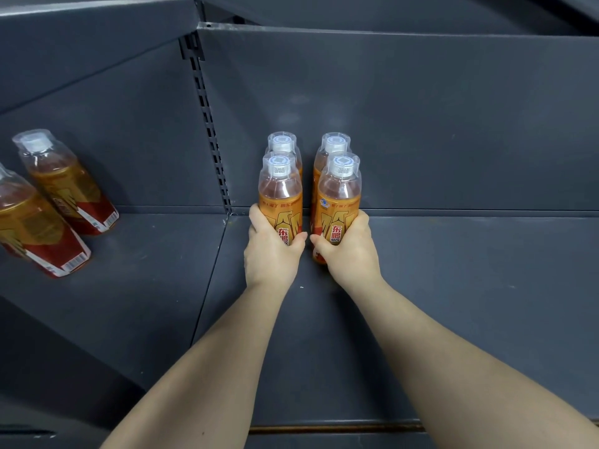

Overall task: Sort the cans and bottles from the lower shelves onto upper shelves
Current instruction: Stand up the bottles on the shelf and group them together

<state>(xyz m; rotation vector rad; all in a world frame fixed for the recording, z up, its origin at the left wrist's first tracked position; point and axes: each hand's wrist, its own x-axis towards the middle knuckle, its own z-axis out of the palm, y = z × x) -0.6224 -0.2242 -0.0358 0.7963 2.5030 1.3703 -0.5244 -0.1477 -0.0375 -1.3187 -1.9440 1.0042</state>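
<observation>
Several orange drink bottles with clear caps stand upright in two rows on a dark grey shelf, close to its back wall. My left hand grips the lower body of the front left bottle. My right hand grips the front right bottle the same way. Right behind each stands another bottle, the back left bottle and the back right bottle, mostly hidden. My two thumbs nearly meet in the gap between the front bottles.
On the adjoining shelf section to the left stand two more orange bottles, at the frame's left edge. A slotted upright post divides the two sections. The underside of a higher shelf overhangs at top left.
</observation>
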